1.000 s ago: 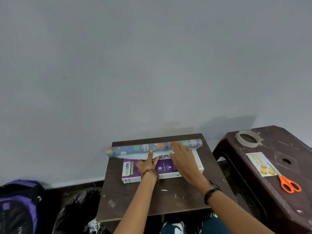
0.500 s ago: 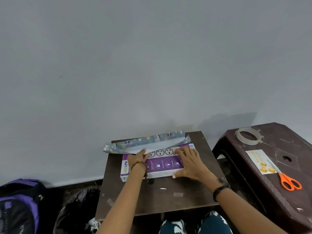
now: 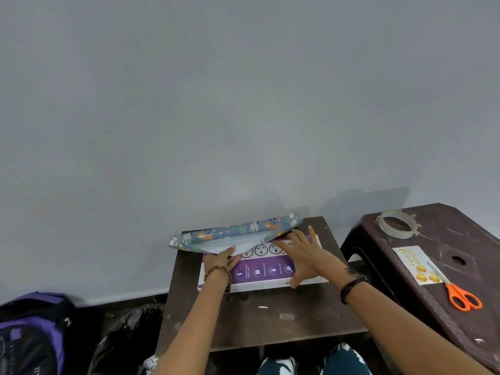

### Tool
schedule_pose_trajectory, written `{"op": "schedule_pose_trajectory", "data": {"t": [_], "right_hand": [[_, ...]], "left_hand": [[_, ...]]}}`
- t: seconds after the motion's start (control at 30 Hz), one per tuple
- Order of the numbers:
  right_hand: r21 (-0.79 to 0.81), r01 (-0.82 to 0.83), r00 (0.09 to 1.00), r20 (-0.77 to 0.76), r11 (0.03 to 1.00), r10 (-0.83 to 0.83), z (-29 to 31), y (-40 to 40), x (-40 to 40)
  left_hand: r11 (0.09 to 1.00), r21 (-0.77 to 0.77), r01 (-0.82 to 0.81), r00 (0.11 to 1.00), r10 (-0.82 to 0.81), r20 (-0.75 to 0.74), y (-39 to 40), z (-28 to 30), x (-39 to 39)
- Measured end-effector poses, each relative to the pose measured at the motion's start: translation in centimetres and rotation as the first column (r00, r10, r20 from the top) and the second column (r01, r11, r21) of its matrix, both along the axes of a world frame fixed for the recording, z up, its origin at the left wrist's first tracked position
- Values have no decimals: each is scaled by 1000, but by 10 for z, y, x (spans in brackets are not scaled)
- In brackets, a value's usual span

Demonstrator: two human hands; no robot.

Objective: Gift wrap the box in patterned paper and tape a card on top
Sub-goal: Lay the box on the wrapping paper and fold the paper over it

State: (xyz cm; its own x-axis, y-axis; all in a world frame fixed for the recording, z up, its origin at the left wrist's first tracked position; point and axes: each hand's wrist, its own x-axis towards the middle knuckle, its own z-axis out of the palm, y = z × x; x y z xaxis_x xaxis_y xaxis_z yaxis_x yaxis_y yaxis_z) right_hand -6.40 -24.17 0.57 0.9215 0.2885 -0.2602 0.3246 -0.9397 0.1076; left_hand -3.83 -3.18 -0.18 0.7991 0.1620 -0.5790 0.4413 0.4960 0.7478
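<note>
Nearest me, below the tabletop's (image 3: 259,323) front edge, my knees (image 3: 311,361) show in dark patterned cloth. On the brown surface itself lie a few small scraps of tape (image 3: 286,316). Beyond them sits the box (image 3: 259,270), purple and white, flat on the tabletop with its long side toward me. My right hand (image 3: 305,255) rests on the box's right part, fingers spread and straight, thumb hooked at the near edge, fingertips reaching to the roll; it grips nothing. My left hand (image 3: 221,262), beaded bracelet at the wrist, is on the box's left part, and its fingers pinch the loose white edge of the paper (image 3: 232,234) against the box top. That paper is a blue-grey roll printed with small animals, lying along the box's far edge, tilted up a little at its right end, one flap unrolled toward me with the white underside showing. On the floor to my left stand a purple backpack (image 3: 29,331) and a black bag (image 3: 130,334). To my right, on a dark stool (image 3: 460,231), the orange scissors (image 3: 460,293) lie nearest, blade tips over the card (image 3: 412,262), and the tape ring (image 3: 396,224) lies beyond. Behind everything rises a plain grey wall (image 3: 243,104).
</note>
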Motion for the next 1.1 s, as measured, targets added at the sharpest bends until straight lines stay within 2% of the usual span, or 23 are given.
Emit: {"op": "schedule_pose_trajectory", "data": {"t": [0.13, 0.27, 0.33, 0.4, 0.47, 0.57, 0.7, 0.8, 0.93, 1.0, 1.1], "right_hand": [[6, 35, 998, -57, 999, -34, 51, -17, -8], [48, 60, 990, -132, 997, -54, 108, -42, -23], [92, 78, 983, -174, 993, -61, 126, -52, -31], [185, 131, 968, -235, 974, -85, 135, -60, -36], [344, 203, 948, -305, 917, -96, 140, -62, -38], [479, 215, 952, -296, 851, -74, 144, -50, -38], [444, 189, 952, -300, 876, -53, 126, -19, -26], [376, 184, 915, -402, 908, -19, 85, 0, -11], [302, 267, 809, -587, 915, -43, 35, 13, -10], [348, 310, 814, -578, 885, -58, 17, 12, -12], [361, 288, 904, -408, 887, -127, 4, 8, -8]], "left_hand": [[988, 152, 12, 999, -7, -35, 7, 1, 3], [979, 202, 17, 998, -3, -67, 27, -7, 1], [971, 226, 80, 991, -54, -119, 39, -12, -2], [959, 243, 146, 979, -104, -176, 50, -17, -8], [938, 281, 203, 964, -141, -227, 53, -17, -19], [917, 292, 271, 950, -207, -232, 42, -21, -34], [950, 162, 265, 959, -243, -148, 8, -21, -62], [975, 45, 217, 970, -211, -119, -13, -27, -88], [993, -61, 104, 989, -110, -102, -19, -36, -101], [995, -64, 71, 992, -77, -102, -18, -37, -101], [995, -68, 68, 993, -73, -87, -16, -38, -102]]}}
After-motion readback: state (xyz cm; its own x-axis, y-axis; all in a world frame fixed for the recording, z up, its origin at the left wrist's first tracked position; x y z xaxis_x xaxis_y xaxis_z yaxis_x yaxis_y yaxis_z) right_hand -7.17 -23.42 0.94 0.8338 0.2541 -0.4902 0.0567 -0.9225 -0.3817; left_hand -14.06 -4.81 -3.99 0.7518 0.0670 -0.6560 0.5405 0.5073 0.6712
